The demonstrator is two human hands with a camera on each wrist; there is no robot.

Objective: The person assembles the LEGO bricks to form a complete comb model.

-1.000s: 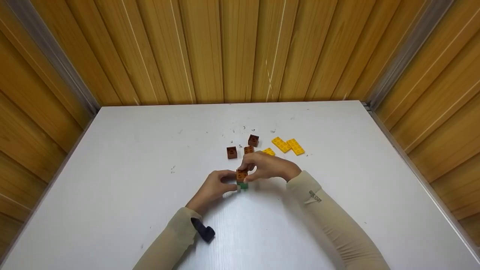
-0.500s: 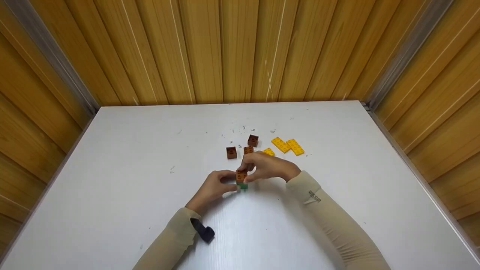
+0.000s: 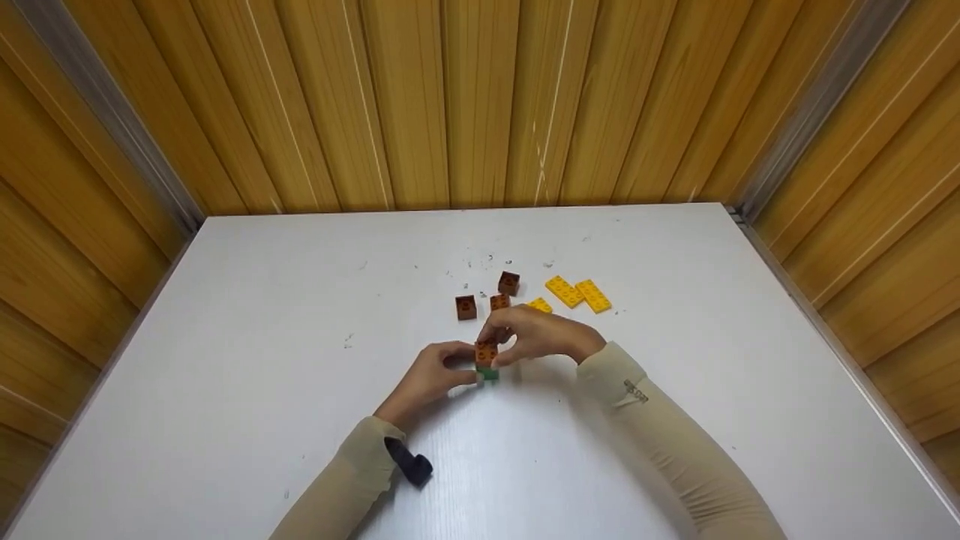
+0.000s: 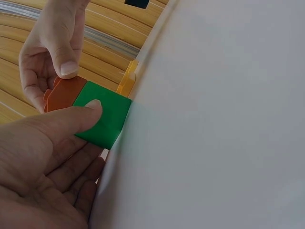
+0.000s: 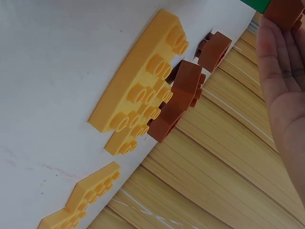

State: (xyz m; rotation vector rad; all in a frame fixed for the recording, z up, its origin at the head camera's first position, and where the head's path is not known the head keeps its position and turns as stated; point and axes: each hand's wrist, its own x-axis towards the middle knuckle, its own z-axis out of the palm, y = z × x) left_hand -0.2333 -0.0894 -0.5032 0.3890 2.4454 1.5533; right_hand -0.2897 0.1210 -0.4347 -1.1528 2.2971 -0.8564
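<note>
A green brick [image 4: 106,114] stands on the white table, and my left hand [image 3: 426,377] grips it low down, the thumb flat on its side in the left wrist view. On top of it sits a brown brick [image 3: 486,353] with studs up, flush against the green one. My right hand [image 3: 536,335] pinches this brown brick between thumb and fingers. In the right wrist view only a corner of the green brick [image 5: 257,4] and part of the held brown brick [image 5: 282,14] show beside the right hand [image 5: 286,71].
Just beyond the hands lie more brown bricks [image 3: 466,307], some showing hollow undersides. Several yellow bricks [image 3: 564,291] lie to their right, one partly hidden behind my right hand. Wood-look panels [image 3: 420,105] wall the table's [image 3: 262,300] far side. A black strap [image 3: 409,461] hangs at the left cuff.
</note>
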